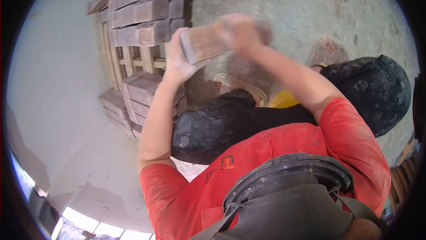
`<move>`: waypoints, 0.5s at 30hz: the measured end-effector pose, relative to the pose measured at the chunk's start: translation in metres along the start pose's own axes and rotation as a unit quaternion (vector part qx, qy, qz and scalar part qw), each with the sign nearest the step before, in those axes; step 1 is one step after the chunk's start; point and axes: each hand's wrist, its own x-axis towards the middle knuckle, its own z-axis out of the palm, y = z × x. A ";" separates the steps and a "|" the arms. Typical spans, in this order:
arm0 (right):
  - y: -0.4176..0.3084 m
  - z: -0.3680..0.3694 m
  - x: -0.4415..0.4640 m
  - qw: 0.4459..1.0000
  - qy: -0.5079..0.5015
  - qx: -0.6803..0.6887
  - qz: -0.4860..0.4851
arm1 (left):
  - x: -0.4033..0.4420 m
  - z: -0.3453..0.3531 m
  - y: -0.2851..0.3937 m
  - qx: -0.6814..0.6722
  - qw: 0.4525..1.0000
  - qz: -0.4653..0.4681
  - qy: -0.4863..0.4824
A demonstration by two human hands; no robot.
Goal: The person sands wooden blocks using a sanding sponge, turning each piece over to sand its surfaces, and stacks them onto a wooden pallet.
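Observation:
A long brown block (205, 43) is held up between my hands, above the floor and in front of my knees. My left hand (181, 60) grips its near left end, with the palm and fingers against the end and side. My right hand (239, 33) is blurred by motion and lies over the block's upper right part; what its fingers hold there is too smeared to make out. Just left of the held block, a stack of similar blocks (138, 11) sits on a wooden pallet (146, 58).
More blocks (141, 91) are stacked at the pallet's near end. A yellow object (284, 99) lies between my legs, near my sandaled feet (228, 84). A pale wall or floor surface (57, 80) runs along the left. Slatted brown pieces (404, 180) show at the lower right.

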 end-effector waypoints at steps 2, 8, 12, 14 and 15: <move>-0.051 0.018 -0.015 0.930 0.285 0.033 -0.229 | 0.000 0.006 -0.014 0.021 0.999 0.012 0.024; 0.108 0.023 -0.018 0.985 0.147 -0.031 -0.086 | 0.004 -0.003 -0.009 0.073 0.991 0.105 0.050; 0.163 0.041 -0.015 0.978 0.166 0.060 0.114 | 0.021 -0.003 0.005 0.050 0.992 0.110 0.044; 0.156 0.041 0.000 0.938 0.150 0.153 0.274 | 0.017 -0.002 0.018 0.054 0.992 0.101 0.047; 0.149 0.042 0.002 0.940 0.152 0.154 0.265 | 0.018 0.001 0.026 0.027 0.995 0.086 0.051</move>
